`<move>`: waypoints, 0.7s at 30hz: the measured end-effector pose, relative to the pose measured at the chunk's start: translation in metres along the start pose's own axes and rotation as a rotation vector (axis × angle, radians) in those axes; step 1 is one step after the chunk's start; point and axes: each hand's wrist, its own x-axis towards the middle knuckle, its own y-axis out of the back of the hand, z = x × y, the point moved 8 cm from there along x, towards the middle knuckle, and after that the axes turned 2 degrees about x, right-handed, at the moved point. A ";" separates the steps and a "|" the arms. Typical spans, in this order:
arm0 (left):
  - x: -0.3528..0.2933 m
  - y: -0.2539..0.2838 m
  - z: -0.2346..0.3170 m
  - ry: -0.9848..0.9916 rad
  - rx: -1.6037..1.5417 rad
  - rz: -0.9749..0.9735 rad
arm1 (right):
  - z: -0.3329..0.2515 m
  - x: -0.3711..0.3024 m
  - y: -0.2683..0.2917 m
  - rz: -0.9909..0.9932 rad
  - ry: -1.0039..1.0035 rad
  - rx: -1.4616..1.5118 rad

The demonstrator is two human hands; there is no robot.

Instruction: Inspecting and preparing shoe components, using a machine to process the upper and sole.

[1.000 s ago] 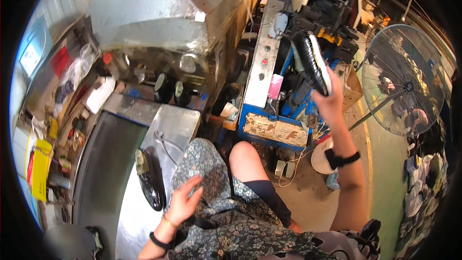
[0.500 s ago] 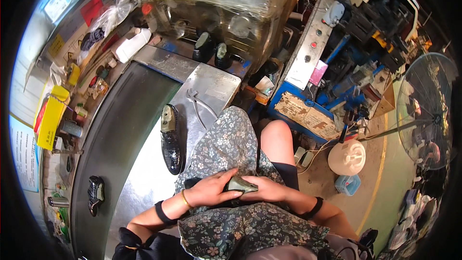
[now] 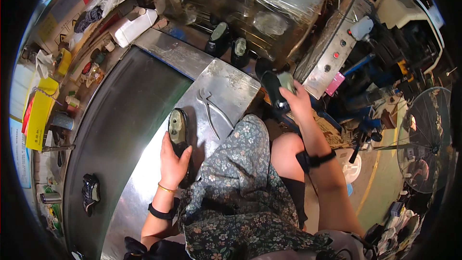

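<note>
Out at the right, my right hand grips a black shoe by its grey-green last, holding it up in front of the machine. My left hand is closed around another glossy black shoe, thumb on one side and fingers on the other. That shoe stands on the metal tabletop, and a grey-green last with holes shows in its opening. A pair of metal pincers lies on the tabletop between the two hands, touched by neither.
Two lasted black shoes, a left one and a right one, stand on the far ledge. Another black shoe sits on the dark conveyor belt. A control panel rises at right, near a fan.
My hands have come apart from over the lap. The left has moved onto the shoe on the tabletop; the right has swung far right and forward with a shoe.
</note>
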 end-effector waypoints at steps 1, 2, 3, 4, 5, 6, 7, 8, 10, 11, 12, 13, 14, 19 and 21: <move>0.002 -0.002 -0.001 0.029 0.001 0.030 | -0.002 0.025 -0.019 0.029 0.075 -0.129; 0.010 -0.008 0.004 0.035 -0.014 0.052 | 0.012 0.055 -0.019 0.096 0.133 -0.469; 0.018 -0.012 0.005 0.062 -0.052 0.045 | 0.035 0.088 -0.036 -0.018 0.128 -0.640; 0.018 -0.014 0.000 0.123 -0.038 0.048 | 0.040 0.105 -0.066 -0.045 0.157 -0.838; 0.018 -0.014 0.000 0.127 -0.039 0.069 | 0.049 0.125 -0.085 -0.036 0.112 -0.888; 0.018 -0.015 -0.001 0.124 -0.047 0.088 | 0.057 0.145 -0.096 -0.019 0.068 -0.943; 0.018 -0.018 -0.004 0.134 -0.065 0.094 | 0.061 0.159 -0.104 -0.015 0.063 -0.934; 0.015 -0.018 -0.005 0.138 -0.050 0.109 | 0.070 0.169 -0.111 -0.050 0.009 -0.956; 0.013 -0.019 -0.013 0.198 -0.101 0.116 | 0.084 0.179 -0.110 -0.077 -0.046 -0.970; 0.015 -0.018 -0.008 0.186 -0.101 0.117 | 0.101 0.187 -0.103 -0.202 -0.015 -0.872; 0.016 -0.015 -0.010 0.214 -0.193 0.122 | 0.098 0.187 -0.105 -0.330 0.021 -0.768; 0.017 -0.013 -0.011 0.238 -0.287 0.127 | 0.108 0.181 -0.103 -0.501 -0.119 -0.727; 0.020 -0.007 -0.012 0.226 -0.284 0.136 | 0.099 0.172 -0.104 -0.447 -0.071 -0.890; 0.020 -0.011 -0.028 0.527 -1.096 0.070 | 0.036 0.004 -0.146 -0.570 0.226 -0.483; 0.007 -0.030 -0.013 0.622 -1.456 0.051 | -0.007 -0.103 -0.177 -0.787 0.088 0.035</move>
